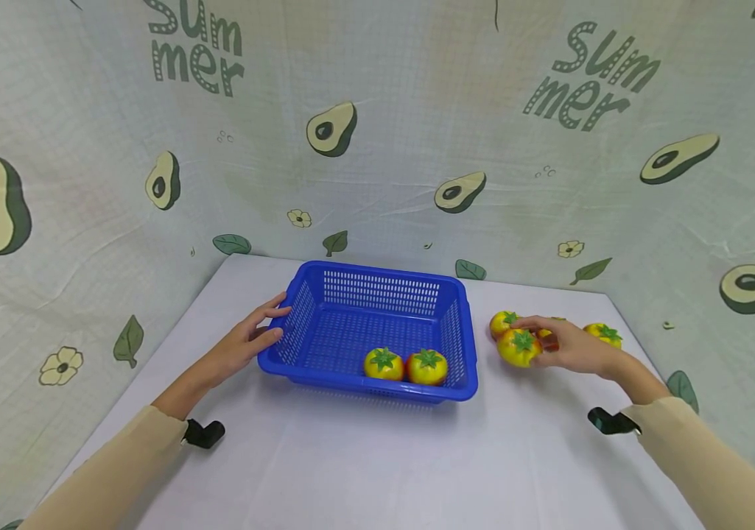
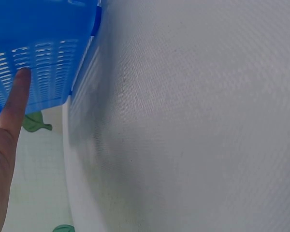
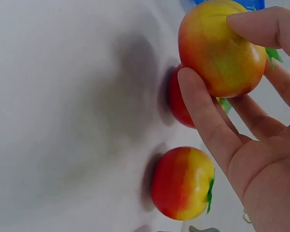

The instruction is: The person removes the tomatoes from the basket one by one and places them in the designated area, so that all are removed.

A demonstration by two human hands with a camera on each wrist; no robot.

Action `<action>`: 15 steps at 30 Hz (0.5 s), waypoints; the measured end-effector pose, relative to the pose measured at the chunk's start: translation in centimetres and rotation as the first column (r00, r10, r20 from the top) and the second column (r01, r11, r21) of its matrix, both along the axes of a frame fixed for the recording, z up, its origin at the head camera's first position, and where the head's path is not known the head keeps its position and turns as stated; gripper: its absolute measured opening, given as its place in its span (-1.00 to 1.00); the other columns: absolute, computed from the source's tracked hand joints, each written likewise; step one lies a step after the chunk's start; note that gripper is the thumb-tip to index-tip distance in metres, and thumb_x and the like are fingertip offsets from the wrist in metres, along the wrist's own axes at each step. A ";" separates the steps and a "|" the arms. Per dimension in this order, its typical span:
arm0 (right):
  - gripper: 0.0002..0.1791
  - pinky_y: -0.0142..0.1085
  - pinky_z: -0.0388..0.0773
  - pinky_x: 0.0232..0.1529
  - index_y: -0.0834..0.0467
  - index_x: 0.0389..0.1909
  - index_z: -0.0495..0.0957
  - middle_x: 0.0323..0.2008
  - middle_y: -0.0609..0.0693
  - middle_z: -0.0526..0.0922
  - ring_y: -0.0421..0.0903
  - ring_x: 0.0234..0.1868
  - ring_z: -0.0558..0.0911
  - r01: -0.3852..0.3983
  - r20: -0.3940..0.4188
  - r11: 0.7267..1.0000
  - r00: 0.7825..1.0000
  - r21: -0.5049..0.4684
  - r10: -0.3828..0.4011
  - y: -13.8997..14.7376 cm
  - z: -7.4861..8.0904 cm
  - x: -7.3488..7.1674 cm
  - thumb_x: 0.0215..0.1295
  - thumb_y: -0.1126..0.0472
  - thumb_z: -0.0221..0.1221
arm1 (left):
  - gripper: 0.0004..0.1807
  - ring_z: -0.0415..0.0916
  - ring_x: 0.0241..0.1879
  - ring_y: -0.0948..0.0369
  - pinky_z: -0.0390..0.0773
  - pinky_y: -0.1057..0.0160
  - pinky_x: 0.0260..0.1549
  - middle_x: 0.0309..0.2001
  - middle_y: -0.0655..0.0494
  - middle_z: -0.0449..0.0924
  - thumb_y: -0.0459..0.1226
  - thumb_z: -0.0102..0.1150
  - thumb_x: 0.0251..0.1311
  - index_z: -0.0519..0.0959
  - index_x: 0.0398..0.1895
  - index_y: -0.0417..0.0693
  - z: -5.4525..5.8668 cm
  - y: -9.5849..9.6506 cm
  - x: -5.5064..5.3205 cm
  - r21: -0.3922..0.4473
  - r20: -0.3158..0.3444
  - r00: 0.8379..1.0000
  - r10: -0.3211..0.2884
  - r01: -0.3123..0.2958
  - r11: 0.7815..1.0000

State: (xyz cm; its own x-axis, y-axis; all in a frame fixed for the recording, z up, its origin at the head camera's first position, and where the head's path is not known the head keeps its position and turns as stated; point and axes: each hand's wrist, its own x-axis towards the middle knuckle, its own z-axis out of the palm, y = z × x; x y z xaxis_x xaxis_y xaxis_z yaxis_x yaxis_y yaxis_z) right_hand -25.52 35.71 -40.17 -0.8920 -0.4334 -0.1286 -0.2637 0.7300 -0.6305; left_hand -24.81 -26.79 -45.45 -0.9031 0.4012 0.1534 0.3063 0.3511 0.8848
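Observation:
My right hand (image 1: 572,346) pinches a yellow-and-red tomato (image 1: 518,348) with a green leafy top between thumb and fingers. In the right wrist view the held tomato (image 3: 222,48) is above the table, with another tomato (image 3: 182,183) lower down. My left hand (image 1: 247,342) touches the left side of a blue plastic basket (image 1: 377,381), fingertips at its rim. The left wrist view shows one straight finger (image 2: 17,104) against the slotted wall (image 2: 48,63). Two tomatoes lie inside the basket along its near side, the left one (image 1: 384,364) beside the right one (image 1: 426,366).
Right of the basket, more tomatoes lie on the white table (image 1: 377,471): one (image 1: 503,322) behind the held one, one (image 1: 604,333) at the far right, and others partly hidden by my right hand. A cloth (image 1: 390,147) printed with avocados hangs around the table's back and sides.

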 end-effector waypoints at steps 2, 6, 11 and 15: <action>-0.31 0.28 0.52 0.28 0.05 0.46 0.47 0.42 0.27 0.46 0.28 0.33 0.44 0.008 0.001 1.000 1.000 0.001 -0.008 0.2 -0.4 0.2 0.32 0.14 0.42 | -0.45 -0.23 0.69 -0.29 0.08 -0.47 0.48 0.76 0.01 -0.19 -0.20 0.01 0.65 0.28 0.59 -0.14 0.0 0.0 0.0 0.000 0.001 1.000 0.001 -0.001 1.000; -0.28 0.40 0.45 0.30 0.08 0.49 0.44 0.43 0.32 0.43 0.37 0.36 0.43 0.010 0.022 1.000 1.000 0.002 -0.010 0.4 -1.1 0.5 0.34 0.08 0.42 | -0.45 -0.24 0.69 -0.28 0.06 -0.47 0.49 0.76 0.01 -0.19 -0.20 0.01 0.65 0.28 0.59 -0.15 0.0 0.0 0.0 0.000 0.005 1.000 0.002 -0.002 1.000; -0.26 0.29 0.55 0.26 0.11 0.50 0.41 0.42 0.31 0.42 0.32 0.29 0.50 0.002 0.045 1.000 0.999 -0.011 -0.001 0.7 -1.9 0.4 0.35 0.08 0.42 | -0.46 -0.24 0.69 -0.29 0.05 -0.47 0.49 0.76 0.00 -0.19 -0.21 0.01 0.65 0.29 0.59 -0.15 0.0 0.0 0.0 0.002 0.003 1.000 -0.003 0.003 1.000; -0.26 0.13 0.61 0.22 0.12 0.49 0.41 0.39 0.28 0.45 0.24 0.25 0.53 -0.001 0.048 1.000 0.999 -0.007 0.001 0.9 -2.2 0.4 0.33 0.10 0.42 | -0.45 -0.23 0.69 -0.29 0.05 -0.48 0.49 0.76 0.01 -0.19 -0.20 0.01 0.65 0.28 0.59 -0.14 0.0 0.0 0.0 0.004 0.006 1.000 -0.003 0.003 1.000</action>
